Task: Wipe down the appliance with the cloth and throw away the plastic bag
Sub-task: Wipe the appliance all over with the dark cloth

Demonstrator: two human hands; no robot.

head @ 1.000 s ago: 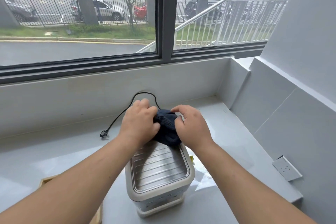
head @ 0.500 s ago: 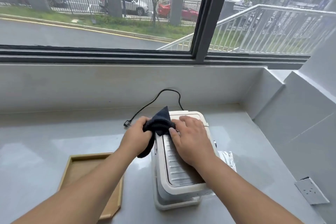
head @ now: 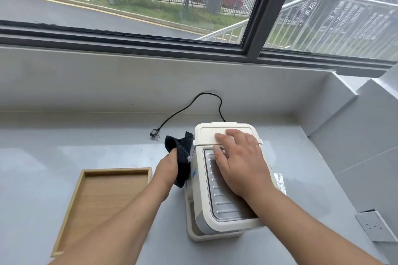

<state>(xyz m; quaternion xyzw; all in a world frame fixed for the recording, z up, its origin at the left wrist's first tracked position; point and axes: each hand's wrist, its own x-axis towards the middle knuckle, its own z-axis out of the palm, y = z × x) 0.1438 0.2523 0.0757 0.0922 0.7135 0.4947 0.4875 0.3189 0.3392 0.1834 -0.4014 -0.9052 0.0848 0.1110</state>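
Note:
A cream-white appliance (head: 204,200) with a ribbed metal top stands on the grey counter. My right hand (head: 239,161) lies flat on its top, fingers spread, holding nothing. My left hand (head: 167,168) presses a dark cloth (head: 181,153) against the appliance's left side; part of the cloth sticks up above my fingers. A crinkled clear plastic bag (head: 280,183) shows at the appliance's right side, mostly hidden behind my right arm.
An empty wooden tray (head: 103,200) lies left of the appliance. The black power cord with its plug (head: 155,134) lies unplugged behind it. A wall socket (head: 374,226) is at the lower right. A low grey wall and window run along the back.
The cloth has gone from the appliance's top, where both hands held it, down to its left side in my left hand. My right hand has flattened onto the top. The view moved right.

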